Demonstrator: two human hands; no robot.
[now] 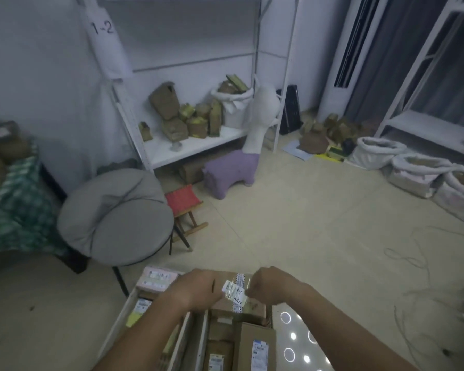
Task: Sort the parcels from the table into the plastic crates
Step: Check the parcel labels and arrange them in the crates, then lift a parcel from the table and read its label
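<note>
Nearest the camera, two crates [198,341] sit side by side, packed with upright parcels — one brown box [255,346] with a white label stands at the front of the right crate. Just beyond it, both hands work on a carton [239,303] that lies across the top of the load. The left hand [196,287] covers the carton's left end, fingers curled down over it. The right hand [268,285] is closed into a loose fist at the carton's right side, its fingertips at a small white slip [235,290] on the taped seam; whether it pinches the slip or the carton's edge cannot be told.

The carton looks stiff and square-cornered, so it should hold its shape under a grip at the two short ends. The glossy tape along the seam is probably slick — better to take the bare cardboard edges than the tape. Judging by its size, it is likely light enough for one hand, though that is a guess.

A pink parcel [157,279] lies at the far end of the left crate. Further off stand a grey round chair [113,212], a red folding stool [184,199], and a purple animal-shaped seat [231,172]. At the back, a white shelf [193,145] holds more brown parcels.
</note>
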